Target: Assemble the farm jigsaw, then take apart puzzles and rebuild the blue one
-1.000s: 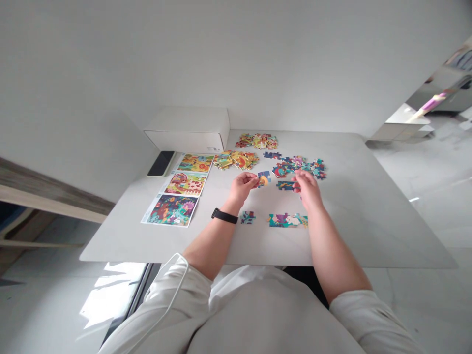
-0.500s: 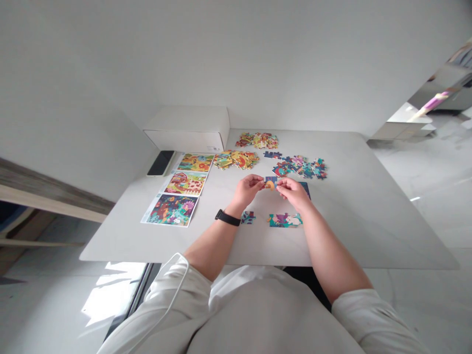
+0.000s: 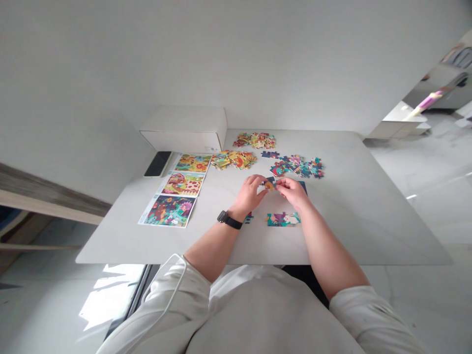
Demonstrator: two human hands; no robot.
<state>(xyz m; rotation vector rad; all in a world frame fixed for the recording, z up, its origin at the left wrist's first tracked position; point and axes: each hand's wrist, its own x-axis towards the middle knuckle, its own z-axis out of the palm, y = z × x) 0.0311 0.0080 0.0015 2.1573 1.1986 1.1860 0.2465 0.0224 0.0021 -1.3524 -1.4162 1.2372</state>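
Note:
Both hands meet over the middle of the white table [image 3: 354,211]. My left hand [image 3: 250,191], with a black watch on the wrist, pinches a blue and orange puzzle piece [image 3: 270,184]. My right hand [image 3: 291,191] pinches the same cluster from the right, where a dark blue piece [image 3: 303,186] shows past its fingers. Just below the hands lies a joined strip of teal and purple pieces [image 3: 283,219]. A small teal piece [image 3: 248,218] peeks out beside my left wrist.
Loose pieces lie in three heaps: blue-teal [image 3: 298,166], orange-yellow [image 3: 234,159] and another [image 3: 254,140] farther back. Three picture cards [image 3: 180,183] run down the left side. A white box [image 3: 186,129] and a dark phone [image 3: 158,163] sit at the back left.
My right hand left the blue-teal heap with a piece and came left to meet my left hand. Both hands now pinch the pieces together, a little nearer to me.

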